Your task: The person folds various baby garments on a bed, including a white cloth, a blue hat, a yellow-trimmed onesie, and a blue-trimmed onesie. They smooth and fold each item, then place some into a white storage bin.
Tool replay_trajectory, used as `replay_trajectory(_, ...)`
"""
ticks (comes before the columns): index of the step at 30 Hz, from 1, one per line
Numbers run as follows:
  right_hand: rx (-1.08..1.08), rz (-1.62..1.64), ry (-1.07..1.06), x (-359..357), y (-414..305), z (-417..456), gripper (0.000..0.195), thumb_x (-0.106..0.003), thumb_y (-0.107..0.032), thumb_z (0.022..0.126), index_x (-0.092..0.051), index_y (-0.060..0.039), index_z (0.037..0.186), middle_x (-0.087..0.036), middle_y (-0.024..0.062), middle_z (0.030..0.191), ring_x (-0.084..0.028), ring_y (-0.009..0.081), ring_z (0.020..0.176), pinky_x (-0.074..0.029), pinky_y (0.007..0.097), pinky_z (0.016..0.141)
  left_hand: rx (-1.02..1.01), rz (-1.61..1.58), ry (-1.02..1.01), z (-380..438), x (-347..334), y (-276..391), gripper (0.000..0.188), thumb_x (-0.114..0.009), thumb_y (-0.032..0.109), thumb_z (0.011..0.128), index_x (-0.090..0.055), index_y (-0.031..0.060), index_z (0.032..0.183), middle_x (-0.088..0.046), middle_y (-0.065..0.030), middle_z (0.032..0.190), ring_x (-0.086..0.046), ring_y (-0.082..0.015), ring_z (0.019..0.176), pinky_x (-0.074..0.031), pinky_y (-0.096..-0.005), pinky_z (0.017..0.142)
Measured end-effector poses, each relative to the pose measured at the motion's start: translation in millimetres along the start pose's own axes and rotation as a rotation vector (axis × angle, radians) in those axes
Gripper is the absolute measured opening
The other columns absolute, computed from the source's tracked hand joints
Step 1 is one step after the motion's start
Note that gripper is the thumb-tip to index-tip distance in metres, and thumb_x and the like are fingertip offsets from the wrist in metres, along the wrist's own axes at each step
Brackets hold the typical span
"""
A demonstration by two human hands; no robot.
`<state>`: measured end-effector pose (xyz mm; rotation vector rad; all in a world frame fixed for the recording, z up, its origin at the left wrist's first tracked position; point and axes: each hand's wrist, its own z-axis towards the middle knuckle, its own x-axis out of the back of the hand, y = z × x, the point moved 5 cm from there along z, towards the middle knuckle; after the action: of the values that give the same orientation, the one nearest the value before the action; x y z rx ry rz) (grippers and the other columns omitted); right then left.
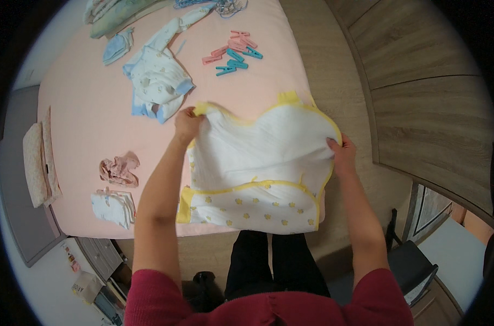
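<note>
A white baby garment (pixel 238 146) with yellow trim lies spread at the bed's front right corner. Its near panel carries a print of small yellow flowers, and its plain white inner side faces up. My left hand (pixel 187 124) pinches the yellow cuff at its far left corner. At the right, my right hand (pixel 342 153) grips the yellow-edged border, with the thumb on top. The cloth between my hands is held out wide with soft folds. Beyond my left hand lies a rumpled white baby top (pixel 157 81) with blue cuffs and a small print.
On the pink bed sheet (pixel 79 134) lie several pink and teal clothespins (pixel 235 53), a folded light blue cloth (pixel 118 47), a crumpled pink cloth (pixel 120 169) and a folded white stack (pixel 114 208). Wooden cabinets (pixel 430 110) stand to the right. A black chair (pixel 412 265) is at lower right.
</note>
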<state>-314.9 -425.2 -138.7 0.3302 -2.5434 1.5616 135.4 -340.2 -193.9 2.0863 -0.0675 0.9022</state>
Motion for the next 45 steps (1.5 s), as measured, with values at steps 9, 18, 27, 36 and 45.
replay_trajectory(9,0.284,0.182,-0.015,16,-49,-24,0.013,-0.058,0.003,0.074,-0.061,0.0003,0.086,-0.053,-0.0007,0.084,-0.047,0.0072,0.079,-0.038,0.019,0.07,-0.401,-0.241,0.014,-21,81,59,0.009,-0.058,-0.005,0.072,-0.055,0.0025,0.075,-0.057,-0.0008,0.075,-0.05,-0.0079,0.075,-0.04,-0.0209,0.071)
replay_trajectory(18,0.887,-0.814,-0.388,28,-2,-125,0.018,-0.057,0.005,0.061,-0.062,-0.0043,0.076,-0.049,0.0091,0.081,-0.05,0.0261,0.082,-0.041,0.032,0.069,-0.445,0.224,-0.063,-95,80,-27,0.018,-0.052,-0.015,0.057,-0.052,0.0033,0.058,-0.054,-0.0081,0.08,-0.054,-0.0219,0.081,-0.044,-0.0282,0.07)
replay_trajectory(27,-0.002,-0.352,-0.023,30,52,-62,0.027,-0.055,-0.017,0.083,-0.055,0.0014,0.102,-0.057,0.0108,0.098,-0.054,0.0195,0.087,-0.042,0.0289,0.076,0.424,-0.428,-0.102,-161,25,-119,0.038,-0.056,0.026,0.083,-0.053,-0.0039,0.106,-0.059,-0.0096,0.095,-0.055,-0.0143,0.083,-0.043,-0.0256,0.075)
replay_trajectory(36,0.0,-0.471,-0.315,-25,41,8,0.038,-0.068,-0.018,0.071,-0.057,0.0019,0.102,-0.063,0.0106,0.091,-0.059,0.0183,0.082,-0.045,0.0301,0.072,0.109,0.098,0.004,-130,13,-66,0.022,-0.056,0.017,0.08,-0.057,-0.0025,0.09,-0.061,-0.0179,0.082,-0.058,-0.0267,0.073,-0.045,-0.0357,0.068)
replay_trajectory(45,-0.327,-0.199,-0.324,4,75,-10,0.031,-0.068,-0.016,0.073,-0.059,0.004,0.095,-0.063,0.0109,0.091,-0.059,0.0171,0.079,-0.048,0.0295,0.07,-0.178,0.061,-0.007,-208,-18,31,0.017,-0.054,0.013,0.081,-0.053,0.0011,0.093,-0.058,-0.0158,0.081,-0.057,-0.0275,0.074,-0.044,-0.036,0.066)
